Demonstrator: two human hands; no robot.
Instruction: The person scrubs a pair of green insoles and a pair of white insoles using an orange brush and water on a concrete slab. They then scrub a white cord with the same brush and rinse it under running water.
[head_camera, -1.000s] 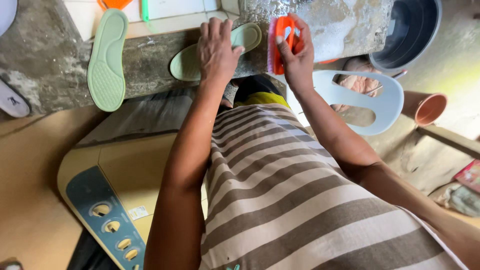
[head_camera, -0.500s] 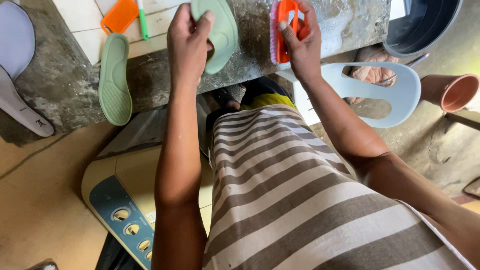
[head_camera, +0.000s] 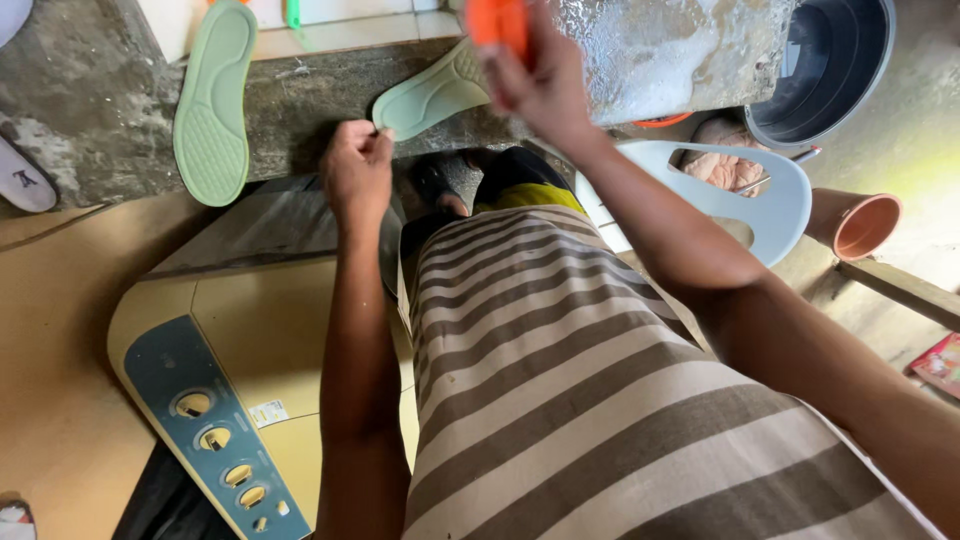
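Centrally, a rough grey concrete ledge (head_camera: 300, 95) is taken as the landmark, with white tiles behind it at the upper edge. One pale green shoe insole (head_camera: 432, 95) is pinched at its heel tip between thumb and fingertips of the left hand (head_camera: 357, 172), at the ledge's front edge. A second green insole (head_camera: 211, 100) is laid flat on the ledge, well apart to one side, its toe overhanging the front edge. An orange brush (head_camera: 498, 22) is clasped by the right hand (head_camera: 540, 75) above the ledge, fingers curled tight around it; the bristles cannot be made out.

Below the ledge a cream washing machine (head_camera: 250, 350) is seen, with a blue control panel (head_camera: 205, 430) carrying round knobs and a small pale rectangular label (head_camera: 266, 412) just beside it. A red printed packet (head_camera: 940, 362) is seen on the floor, far from the ledge. A dark round basin (head_camera: 830, 60) is set beside the ledge's wet end, with a pale blue plastic stool (head_camera: 740, 195) and a terracotta pot (head_camera: 860, 225) below it. Bare brown floor is left open beside the machine.
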